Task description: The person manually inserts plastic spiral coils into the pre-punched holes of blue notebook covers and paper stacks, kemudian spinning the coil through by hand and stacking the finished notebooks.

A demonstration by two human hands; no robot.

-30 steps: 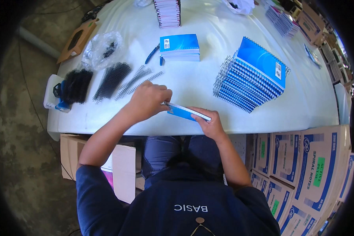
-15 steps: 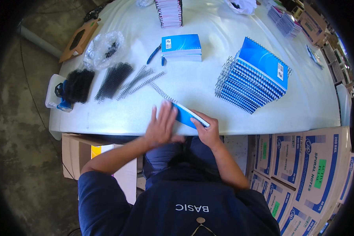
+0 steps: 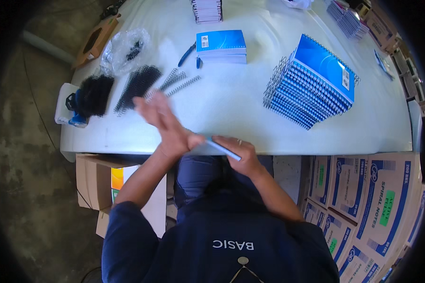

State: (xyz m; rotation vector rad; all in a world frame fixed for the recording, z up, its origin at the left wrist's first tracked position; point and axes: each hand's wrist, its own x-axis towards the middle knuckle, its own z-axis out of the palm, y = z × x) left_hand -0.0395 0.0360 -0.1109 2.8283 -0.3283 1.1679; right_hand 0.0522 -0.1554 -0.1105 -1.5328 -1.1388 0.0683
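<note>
Near the table's front edge, my right hand (image 3: 243, 156) grips a thin blue notebook (image 3: 223, 150), which is tilted with its white page edge showing. My left hand (image 3: 166, 123) is at the notebook's far left end, its fingers spread and somewhat blurred. It partly covers that end, so I cannot tell whether a coil sits in it. Beyond my left fingers lie loose wire coils (image 3: 184, 85) and a pile of dark spiral coils (image 3: 138, 88). Blue-handled pliers (image 3: 187, 54) rest beside a stack of blue-covered notebooks (image 3: 222, 39) without coils.
A tall stack of coil-bound blue notebooks (image 3: 318, 70) stands at the right. At the left are another bundle of black coils (image 3: 95, 95), a tape dispenser (image 3: 75, 111) and a clear plastic bag (image 3: 123, 52). Cardboard cartons (image 3: 387, 198) are piled below the table's right side.
My left hand has swung left and turned, its fingers now pointing up and left. The notebook is more edge-on and slightly lower in my right hand. The coil trailing from it no longer shows.
</note>
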